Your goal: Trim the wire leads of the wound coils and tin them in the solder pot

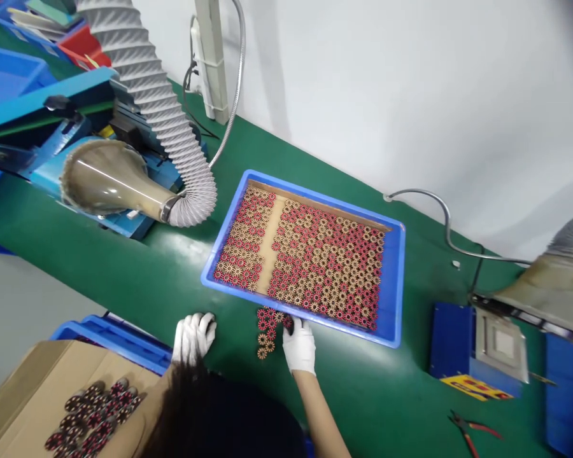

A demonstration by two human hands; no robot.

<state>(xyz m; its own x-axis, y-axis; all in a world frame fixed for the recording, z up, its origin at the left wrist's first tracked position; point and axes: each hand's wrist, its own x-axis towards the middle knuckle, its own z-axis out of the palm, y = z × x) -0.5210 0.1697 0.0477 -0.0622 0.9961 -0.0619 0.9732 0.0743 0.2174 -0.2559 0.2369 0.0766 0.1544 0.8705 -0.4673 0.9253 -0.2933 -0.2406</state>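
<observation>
A blue tray (398, 286) holds many small round slotted motor cores (322, 254), red and tan, standing in tight rows on a cardboard liner. My right hand (300, 348), in a white glove, is at the tray's near edge with its fingers closed round a dark red motor core (289, 324). Just left of it, several loose motor cores (266, 331) stand grouped on the green table. My left hand (193, 337), gloved too, rests near the table's front edge, left of that group. Its fingers are curled, and what they hold, if anything, is hidden.
At lower left, a cardboard sheet (23, 388) over blue crates (119, 340) carries more cores. A blue machine (42, 172) with a grey duct hose (157, 108) stands left. On the right are a blue box-shaped device (451, 343), pliers (472, 427) and another duct hood (544, 289).
</observation>
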